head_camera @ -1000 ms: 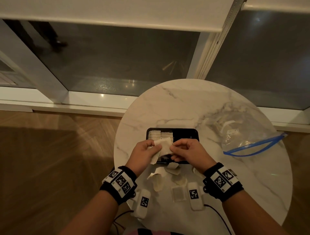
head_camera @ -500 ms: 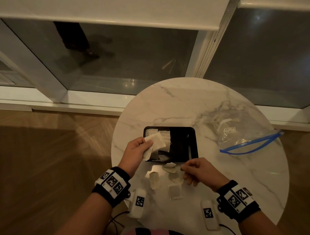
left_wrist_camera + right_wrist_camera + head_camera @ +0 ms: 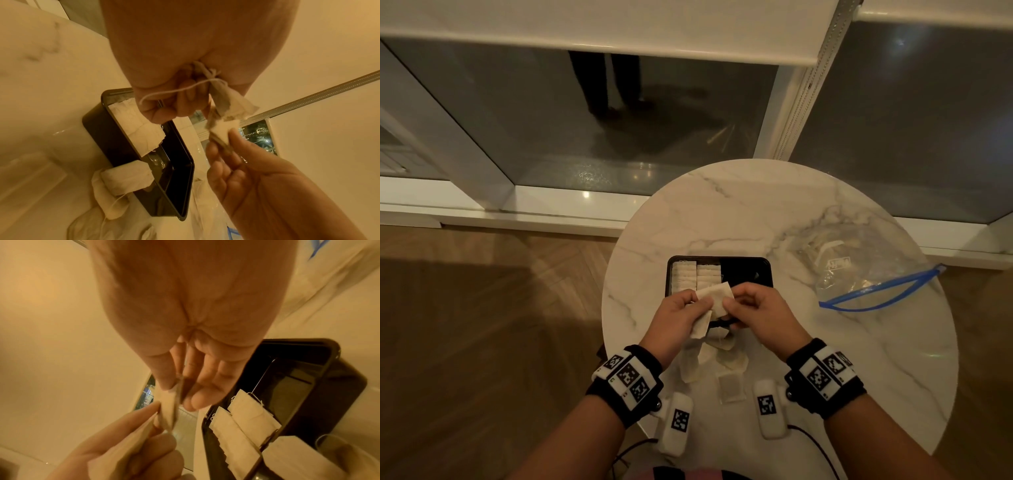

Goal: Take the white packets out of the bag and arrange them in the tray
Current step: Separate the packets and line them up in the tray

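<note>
Both hands together over bench (image 3: 774, 212) centre: left hand (image 3: 677, 313) clutching packets (image 3: 702, 327), right hand (image 3: 756, 308) pinching top packet (image 3: 717, 297) at its 3 o'clock edge. Beneath, black tray (image 3: 753, 270), two rows filed at 9 o'clock. Loose packets (image 3: 729, 387) at 6 o'clock; bag (image 3: 866, 274) at 3 o'clock.

The desk (image 3: 774, 212) looks like smooth, shiny marble. The tray (image 3: 763, 270) is black, glossy plastic. The white packets (image 3: 695, 277) look like soft, matt paper. The bag (image 3: 873, 270) is clear, crinkly plastic. The floor (image 3: 482, 325) is wood.
</note>
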A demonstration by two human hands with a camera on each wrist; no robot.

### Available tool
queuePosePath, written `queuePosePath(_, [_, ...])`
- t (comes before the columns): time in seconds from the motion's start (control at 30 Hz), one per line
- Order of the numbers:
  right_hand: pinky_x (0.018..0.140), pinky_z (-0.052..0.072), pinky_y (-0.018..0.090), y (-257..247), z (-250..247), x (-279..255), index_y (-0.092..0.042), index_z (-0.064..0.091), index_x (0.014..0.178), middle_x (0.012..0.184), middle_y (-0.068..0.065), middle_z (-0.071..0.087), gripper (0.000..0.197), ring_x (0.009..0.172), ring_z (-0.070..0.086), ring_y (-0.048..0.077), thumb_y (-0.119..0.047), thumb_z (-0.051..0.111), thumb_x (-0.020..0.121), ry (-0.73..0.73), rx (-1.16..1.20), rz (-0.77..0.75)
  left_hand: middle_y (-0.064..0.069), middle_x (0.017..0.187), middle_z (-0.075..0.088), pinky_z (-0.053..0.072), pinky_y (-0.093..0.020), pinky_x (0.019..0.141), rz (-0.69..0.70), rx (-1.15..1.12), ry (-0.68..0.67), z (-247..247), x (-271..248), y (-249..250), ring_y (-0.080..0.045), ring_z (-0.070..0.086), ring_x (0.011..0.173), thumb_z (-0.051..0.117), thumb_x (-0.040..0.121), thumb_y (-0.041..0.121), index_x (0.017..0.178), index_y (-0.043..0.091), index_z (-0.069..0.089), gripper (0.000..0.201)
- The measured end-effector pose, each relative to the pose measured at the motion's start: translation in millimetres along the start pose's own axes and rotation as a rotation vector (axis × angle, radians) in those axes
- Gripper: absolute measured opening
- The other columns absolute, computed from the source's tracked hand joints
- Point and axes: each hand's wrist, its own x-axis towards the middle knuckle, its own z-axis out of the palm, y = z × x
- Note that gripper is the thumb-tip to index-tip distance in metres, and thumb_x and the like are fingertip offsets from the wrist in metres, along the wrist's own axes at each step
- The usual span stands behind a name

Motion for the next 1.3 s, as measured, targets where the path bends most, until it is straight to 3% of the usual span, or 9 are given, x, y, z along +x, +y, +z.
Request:
queuePosePath(0.1, [0.061, 0.056, 0.027, 0, 1, 9, -0.009, 0.069, 0.103, 0.090, 0.012, 0.075, 0.011, 0.079, 0.072, 0.023, -0.012, 0.066, 0.093, 0.071, 0.051, 0.028, -0.010, 0.080, 0.068, 0.050, -0.022, 0.057, 0.005, -0.015, 0.063, -3, 3, -4, -0.014, 0.063, 0.067, 0.064, 0.096, 0.015, 0.091, -0.001, 0.067, 0.017])
queuePosePath(0.2, [0.048, 0.049, 0.024, 2, -4, 20, -0.012, 0.068, 0.103, 0.087, 0.010, 0.074, 0.010, 0.065, 0.068, 0.016, -0.017, 0.065, 0.094, 0.128, -0.037, 0.063, -0.003, 0.077, 0.070, 0.048, -0.016, 0.051, -0.017, -0.047, 0.183, -14, 5, -8, -0.007, 0.064, 0.062, 0.061, 0.097, 0.015, 0.097, -0.001, 0.069, 0.017])
queuePosePath(0.27, [0.047, 0.047, 0.023, 11, -7, 34, -0.015, 0.068, 0.101, 0.080, 0.006, 0.071, 0.008, 0.059, 0.065, 0.012, -0.018, 0.065, 0.094, 0.153, -0.179, 0.099, -0.002, 0.080, 0.069, 0.045, -0.013, 0.049, -0.032, 0.034, 0.241, -26, 6, -15, -0.009, 0.063, 0.067, 0.062, 0.097, 0.021, 0.096, 0.006, 0.070, 0.018])
queuePosePath(0.53, [0.061, 0.059, 0.029, 33, -3, 90, -0.019, 0.069, 0.089, 0.084, 0.008, 0.070, 0.014, 0.077, 0.068, 0.020, -0.005, 0.068, 0.086, 0.072, -0.496, 0.270, -0.008, 0.098, 0.069, 0.048, -0.019, 0.058, -0.035, 0.113, 0.314, -58, 6, -35, -0.012, 0.060, 0.071, 0.061, 0.098, 0.022, 0.114, 0.019, 0.064, 0.017])
queuePosePath(0.67, [0.078, 0.062, 0.036, 27, 2, 106, -0.021, 0.071, 0.079, 0.089, 0.006, 0.072, 0.015, 0.087, 0.070, 0.021, -0.006, 0.072, 0.083, 0.061, -0.629, 0.264, -0.007, 0.102, 0.069, 0.048, -0.020, 0.060, -0.045, 0.152, 0.313, -66, 13, -43, -0.015, 0.065, 0.076, 0.063, 0.096, 0.026, 0.124, 0.026, 0.058, 0.028])
queuePosePath(0.8, [0.073, 0.063, 0.037, 20, 5, 115, -0.017, 0.071, 0.070, 0.081, 0.007, 0.073, 0.018, 0.079, 0.071, 0.022, 0.000, 0.072, 0.079, 0.035, -0.680, 0.311, -0.006, 0.096, 0.071, 0.047, -0.018, 0.055, -0.031, 0.164, 0.306, -70, 18, -45, -0.011, 0.066, 0.071, 0.065, 0.095, 0.025, 0.118, 0.019, 0.064, 0.024])
queuePosePath(0.93, [0.056, 0.061, 0.029, 22, 5, 114, -0.008, 0.068, 0.070, 0.082, 0.012, 0.068, 0.020, 0.072, 0.069, 0.024, 0.007, 0.069, 0.083, 0.052, -0.530, 0.426, -0.010, 0.093, 0.072, 0.045, -0.015, 0.050, -0.011, 0.144, 0.284, -71, 21, -43, -0.010, 0.063, 0.067, 0.065, 0.095, 0.023, 0.112, 0.016, 0.065, 0.018])
queuePosePath(1.07, [0.070, 0.063, 0.040, 24, 1, 111, -0.009, 0.073, 0.071, 0.082, 0.015, 0.074, 0.011, 0.077, 0.072, 0.027, -0.002, 0.080, 0.076, 0.040, -0.628, 0.492, -0.012, 0.090, 0.071, 0.044, -0.015, 0.048, -0.011, 0.139, 0.267, -72, 22, -43, -0.009, 0.061, 0.061, 0.064, 0.096, 0.020, 0.110, 0.016, 0.065, 0.015])
queuePosePath(1.3, [0.073, 0.063, 0.039, 31, 3, 116, -0.004, 0.076, 0.086, 0.082, 0.012, 0.076, 0.019, 0.077, 0.075, 0.024, -0.015, 0.084, 0.074, 0.018, -0.690, 0.569, -0.012, 0.090, 0.072, 0.044, -0.016, 0.050, -0.019, 0.138, 0.256, -73, 24, -46, -0.009, 0.060, 0.063, 0.065, 0.095, 0.020, 0.108, 0.015, 0.066, 0.014])
